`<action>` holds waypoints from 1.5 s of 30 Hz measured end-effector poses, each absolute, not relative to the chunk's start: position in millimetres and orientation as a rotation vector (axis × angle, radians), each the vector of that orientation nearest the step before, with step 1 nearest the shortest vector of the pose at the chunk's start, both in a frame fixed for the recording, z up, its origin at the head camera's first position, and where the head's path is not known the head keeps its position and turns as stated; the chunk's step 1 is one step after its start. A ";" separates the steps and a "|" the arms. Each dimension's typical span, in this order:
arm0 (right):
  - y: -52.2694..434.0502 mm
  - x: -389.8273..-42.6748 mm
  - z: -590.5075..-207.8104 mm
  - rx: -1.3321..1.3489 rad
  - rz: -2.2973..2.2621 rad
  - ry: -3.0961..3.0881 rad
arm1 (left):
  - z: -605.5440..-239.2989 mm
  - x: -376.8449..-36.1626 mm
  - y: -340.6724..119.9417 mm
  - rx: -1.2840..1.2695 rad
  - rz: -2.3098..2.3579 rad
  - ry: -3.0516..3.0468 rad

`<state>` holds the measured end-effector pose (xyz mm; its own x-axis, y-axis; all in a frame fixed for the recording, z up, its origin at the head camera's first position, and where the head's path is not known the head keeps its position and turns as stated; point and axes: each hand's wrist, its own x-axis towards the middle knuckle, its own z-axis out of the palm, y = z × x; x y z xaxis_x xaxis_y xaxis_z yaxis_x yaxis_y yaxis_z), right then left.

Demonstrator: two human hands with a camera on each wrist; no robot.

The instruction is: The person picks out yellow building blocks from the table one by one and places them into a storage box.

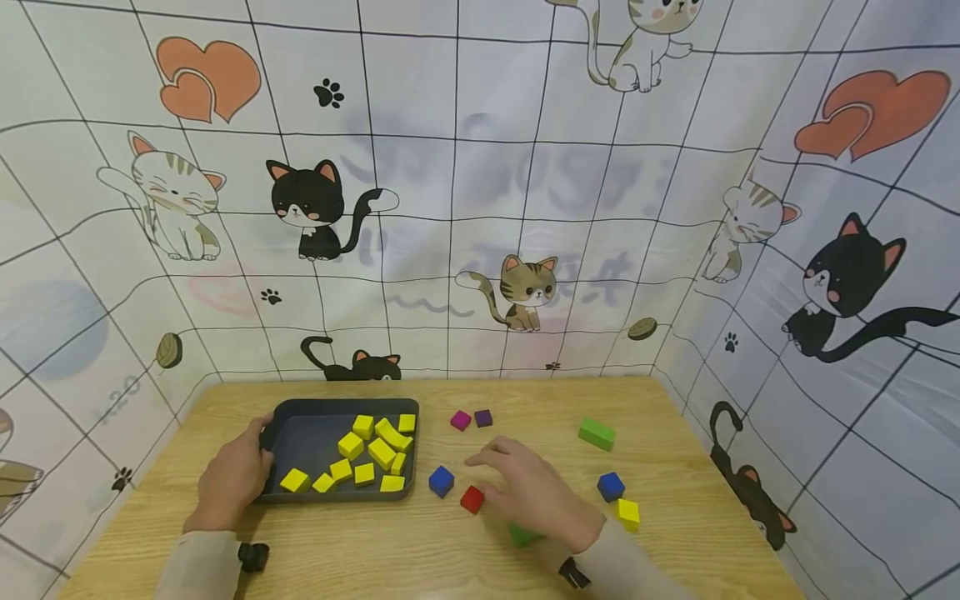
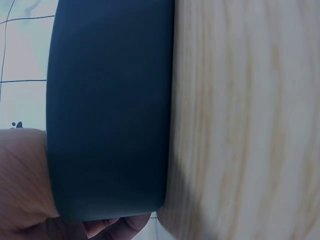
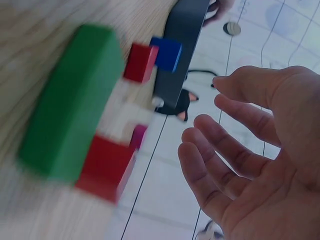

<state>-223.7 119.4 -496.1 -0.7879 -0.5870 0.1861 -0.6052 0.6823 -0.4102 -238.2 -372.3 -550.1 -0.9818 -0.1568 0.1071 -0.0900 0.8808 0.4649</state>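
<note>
Left hand (image 1: 232, 479) grips dark tray (image 1: 300, 433), lower left of frame. Right hand (image 1: 536, 492) open, holds nothing, hovers by red block (image 1: 472, 499), lower middle. Many yellow blocks (image 1: 381, 452) already in tray; one yellow block (image 1: 628, 513) left on table (image 1: 675, 467), lower right.

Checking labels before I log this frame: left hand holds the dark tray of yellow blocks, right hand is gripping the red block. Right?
Not quite. The left hand does hold the dark tray of yellow blocks. The right hand grips nothing, though: the right wrist view shows its fingers open and empty, above the table beside the red block.
</note>
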 end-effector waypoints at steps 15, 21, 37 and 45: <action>211.5 -207.2 -502.5 0.688 0.747 -2.806 | -546.8 -237.9 -371.7 0.206 -0.708 -2.918; 243.4 -202.1 -506.2 0.489 0.692 -2.889 | -546.9 -238.2 -371.2 0.194 -0.691 -2.908; 283.8 -199.8 -514.9 0.295 0.637 -3.067 | -549.6 -237.6 -373.4 0.221 -0.698 -2.909; 287.0 -201.6 -515.3 0.332 0.767 -3.034 | -550.6 -239.0 -372.2 0.214 -0.712 -2.904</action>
<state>-201.6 287.0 -515.3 -0.9778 -0.2044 0.0461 -0.2018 0.8590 -0.4705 -239.0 -372.2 -550.6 -0.9794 -0.1720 0.1055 -0.1038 0.8776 0.4680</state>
